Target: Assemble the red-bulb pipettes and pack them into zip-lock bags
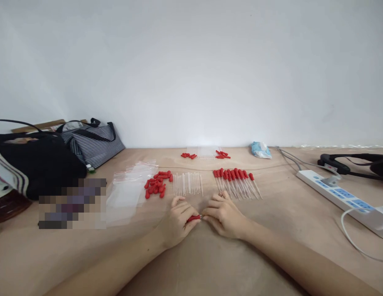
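Between finger and thumb, my left hand pinches a red rubber dropper bulb. My right hand is closed on a thin clear dropper tube, whose end meets the mouth of the bulb; how far it sits inside I cannot tell. Just beyond my hands lies a row of bare clear tubes. Left of that row is a pile of loose red bulbs. To the right, several droppers lie side by side, red bulbs at the far end and tips toward me.
Clear zip bags lie left of the bulbs. Near the wall are more tubes and red bulbs and a blue-white packet. A power strip with cables and a black headset stand right; bags stand left.
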Action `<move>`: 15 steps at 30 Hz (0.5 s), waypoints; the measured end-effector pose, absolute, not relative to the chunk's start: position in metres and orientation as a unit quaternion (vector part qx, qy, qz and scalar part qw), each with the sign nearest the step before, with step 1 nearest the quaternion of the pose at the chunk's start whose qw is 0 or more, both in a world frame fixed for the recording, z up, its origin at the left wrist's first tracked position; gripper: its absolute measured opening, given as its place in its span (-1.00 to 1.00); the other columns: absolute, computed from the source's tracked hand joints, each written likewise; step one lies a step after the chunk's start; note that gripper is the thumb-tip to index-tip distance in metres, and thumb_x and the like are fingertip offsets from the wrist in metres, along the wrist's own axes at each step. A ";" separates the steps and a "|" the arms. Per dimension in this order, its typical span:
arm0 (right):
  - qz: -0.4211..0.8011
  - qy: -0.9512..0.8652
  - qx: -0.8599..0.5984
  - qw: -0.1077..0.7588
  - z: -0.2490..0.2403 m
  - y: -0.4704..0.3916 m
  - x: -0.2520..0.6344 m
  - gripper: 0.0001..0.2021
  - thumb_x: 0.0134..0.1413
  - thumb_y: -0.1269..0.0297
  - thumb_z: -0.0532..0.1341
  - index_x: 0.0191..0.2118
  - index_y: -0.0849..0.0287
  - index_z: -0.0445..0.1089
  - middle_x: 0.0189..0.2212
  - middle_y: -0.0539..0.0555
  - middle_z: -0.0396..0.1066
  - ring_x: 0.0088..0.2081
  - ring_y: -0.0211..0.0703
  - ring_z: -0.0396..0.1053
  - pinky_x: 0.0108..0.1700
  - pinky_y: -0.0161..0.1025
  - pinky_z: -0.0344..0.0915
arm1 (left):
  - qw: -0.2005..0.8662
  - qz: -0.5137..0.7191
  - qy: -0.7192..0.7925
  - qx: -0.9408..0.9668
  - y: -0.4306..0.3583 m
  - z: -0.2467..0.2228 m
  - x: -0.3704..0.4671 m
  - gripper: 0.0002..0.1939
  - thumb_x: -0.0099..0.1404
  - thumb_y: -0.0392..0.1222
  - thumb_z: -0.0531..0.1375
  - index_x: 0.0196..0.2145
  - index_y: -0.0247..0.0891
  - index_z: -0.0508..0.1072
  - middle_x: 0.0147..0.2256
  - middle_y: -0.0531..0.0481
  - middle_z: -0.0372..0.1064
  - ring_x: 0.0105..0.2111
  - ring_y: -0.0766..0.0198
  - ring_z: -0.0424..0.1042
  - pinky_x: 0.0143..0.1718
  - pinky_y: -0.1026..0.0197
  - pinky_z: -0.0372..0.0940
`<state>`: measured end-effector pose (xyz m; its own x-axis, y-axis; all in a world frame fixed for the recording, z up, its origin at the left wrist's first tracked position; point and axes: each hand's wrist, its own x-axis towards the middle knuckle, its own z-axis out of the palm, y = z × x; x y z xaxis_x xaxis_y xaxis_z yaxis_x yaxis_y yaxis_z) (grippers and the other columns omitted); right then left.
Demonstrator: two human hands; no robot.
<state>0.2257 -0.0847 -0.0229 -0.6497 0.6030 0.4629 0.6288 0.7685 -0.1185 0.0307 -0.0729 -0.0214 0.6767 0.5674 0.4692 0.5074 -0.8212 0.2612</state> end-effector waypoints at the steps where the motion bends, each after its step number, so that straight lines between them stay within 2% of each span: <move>1: -0.045 -0.911 -0.334 0.238 -0.020 -0.085 0.226 -0.85 0.09 0.34 0.06 -0.39 0.16 0.36 -0.54 0.01 0.32 -0.38 -0.23 0.15 -0.30 -0.20 -0.12 | 0.053 0.272 0.291 0.916 -0.072 -0.021 0.030 -0.85 0.24 -0.22 0.05 -0.47 -0.24 0.33 -0.49 0.07 0.41 -0.47 0.32 0.34 -0.07 0.06 0.04; 4: -0.082 -0.916 -0.324 0.223 -0.015 -0.087 0.227 -0.84 0.07 0.33 0.07 -0.44 0.15 0.37 -0.59 0.01 0.32 -0.41 -0.22 0.14 -0.34 -0.19 -0.14 | 0.056 0.268 0.267 0.924 -0.069 -0.022 0.027 -0.83 0.25 -0.19 0.06 -0.46 -0.23 0.36 -0.51 0.08 0.40 -0.46 0.32 0.35 -0.04 0.05 0.02; 6: -0.080 -0.914 -0.332 0.221 -0.013 -0.086 0.231 -0.86 0.05 0.32 0.09 -0.42 0.14 0.39 -0.58 0.02 0.34 -0.41 -0.21 0.16 -0.34 -0.19 -0.13 | 0.073 0.266 0.265 0.924 -0.067 -0.023 0.024 -0.90 0.23 -0.16 0.11 -0.34 -0.20 0.38 -0.41 0.04 0.42 -0.37 0.28 0.36 -0.04 0.05 0.04; 8: -0.058 -0.896 -0.376 0.228 -0.013 -0.081 0.239 -0.85 0.05 0.31 0.08 -0.39 0.11 0.40 -0.55 0.02 0.37 -0.38 -0.20 0.20 -0.32 -0.20 -0.10 | 0.103 0.273 0.304 0.907 -0.066 -0.023 0.021 -0.68 0.17 -0.11 0.16 -0.10 -0.16 0.29 -0.26 -0.02 0.39 -0.28 0.22 0.35 -0.10 0.07 0.12; 10: -0.022 -0.842 -0.474 0.256 -0.013 -0.071 0.249 -0.81 0.07 0.28 0.05 -0.35 0.11 0.40 -0.49 0.03 0.41 -0.37 -0.19 0.25 -0.30 -0.21 -0.05 | 0.140 0.277 0.357 0.881 -0.065 -0.023 0.019 -0.47 0.13 -0.10 0.18 0.04 -0.14 0.13 -0.20 -0.05 0.32 -0.27 0.21 0.33 -0.19 0.13 0.21; 12: 0.008 -0.750 -0.594 0.293 -0.012 -0.056 0.260 -0.78 0.07 0.25 0.02 -0.27 0.14 0.38 -0.45 0.04 0.43 -0.38 -0.18 0.30 -0.31 -0.24 0.01 | 0.168 0.269 0.383 0.868 -0.065 -0.022 0.019 -0.49 0.14 -0.15 0.16 0.04 -0.16 0.12 -0.22 -0.03 0.30 -0.31 0.24 0.33 -0.26 0.17 0.26; 15: 0.016 -0.642 -0.708 0.296 -0.011 -0.034 0.271 -0.74 0.04 0.24 0.03 -0.17 0.20 0.31 -0.46 0.06 0.44 -0.38 -0.15 0.33 -0.33 -0.26 0.04 | 0.174 0.254 0.371 0.876 -0.065 -0.019 0.021 -0.66 0.15 -0.21 0.13 -0.08 -0.22 0.24 -0.27 -0.04 0.31 -0.30 0.23 0.32 -0.25 0.17 0.25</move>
<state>0.2714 -0.0342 -0.0113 0.1763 0.9171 0.3575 0.8986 -0.0016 -0.4388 0.0209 -0.0651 -0.0189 0.5953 0.7385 0.3166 0.5613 -0.6642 0.4937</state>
